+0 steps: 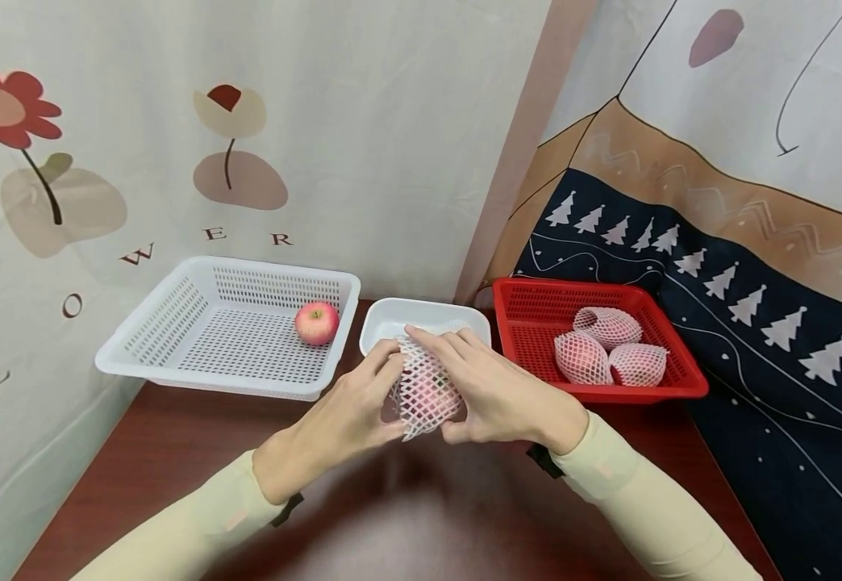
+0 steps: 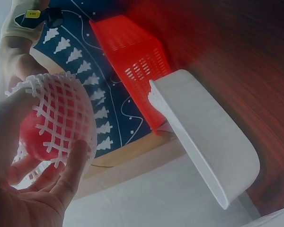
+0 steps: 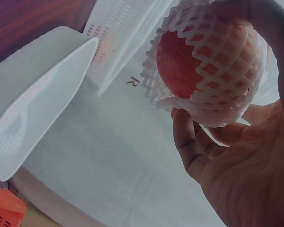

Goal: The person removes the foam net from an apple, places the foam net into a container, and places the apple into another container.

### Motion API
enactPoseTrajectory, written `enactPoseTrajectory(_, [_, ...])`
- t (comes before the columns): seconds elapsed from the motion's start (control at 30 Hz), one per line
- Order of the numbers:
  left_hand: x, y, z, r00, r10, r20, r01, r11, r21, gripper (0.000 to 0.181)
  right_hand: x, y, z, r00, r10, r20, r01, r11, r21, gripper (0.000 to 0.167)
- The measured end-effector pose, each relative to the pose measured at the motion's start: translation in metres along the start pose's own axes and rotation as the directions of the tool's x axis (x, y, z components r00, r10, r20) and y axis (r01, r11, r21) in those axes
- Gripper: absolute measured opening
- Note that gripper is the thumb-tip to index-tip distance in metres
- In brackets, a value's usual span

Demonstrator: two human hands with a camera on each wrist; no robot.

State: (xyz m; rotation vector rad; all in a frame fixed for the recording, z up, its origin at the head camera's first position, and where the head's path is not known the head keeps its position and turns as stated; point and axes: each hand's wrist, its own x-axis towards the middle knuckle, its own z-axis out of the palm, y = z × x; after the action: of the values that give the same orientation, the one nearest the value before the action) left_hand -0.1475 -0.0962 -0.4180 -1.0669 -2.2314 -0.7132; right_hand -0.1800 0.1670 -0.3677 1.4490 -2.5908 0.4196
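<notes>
Both hands hold an apple (image 2: 57,118) in a white foam net (image 1: 424,391) above the table, in front of the small white tray. The left hand (image 1: 344,415) has its thumb and fingers on the net's left side. From the other side the right hand (image 1: 501,391) grips the netted apple, fingers over the top and thumb below. In the right wrist view a patch of red apple (image 3: 177,64) shows uncovered at one end of the net (image 3: 232,71). In the left wrist view, the left fingers (image 2: 73,172) lie against the mesh.
A white basket (image 1: 247,383) at the left holds one bare apple (image 1: 316,323). The small white tray (image 1: 424,305) stands in the middle, with netting inside. At the right, a red basket (image 1: 530,323) holds several netted apples (image 1: 582,359). Printed cloth hangs behind the table (image 1: 421,516).
</notes>
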Motion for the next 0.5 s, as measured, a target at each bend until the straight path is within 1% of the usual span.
enactPoseTrajectory(0.27, [-0.0021, 0.0013, -0.0018, 1.000, -0.014, 0.018, 0.014, 1.000, -0.014, 0.066, 0.0003, -0.0010, 0.0012, 1.000, -0.009, 0.001, 0.009, 1.000, 0.018, 0.132])
enactPoseTrajectory(0.5, [-0.0046, 0.0012, -0.0018, 1.000, -0.024, 0.018, 0.024, 1.000, -0.007, 0.071, 0.0002, -0.0014, 0.0037, 1.000, -0.025, 0.000, 0.025, 0.999, 0.030, 0.129])
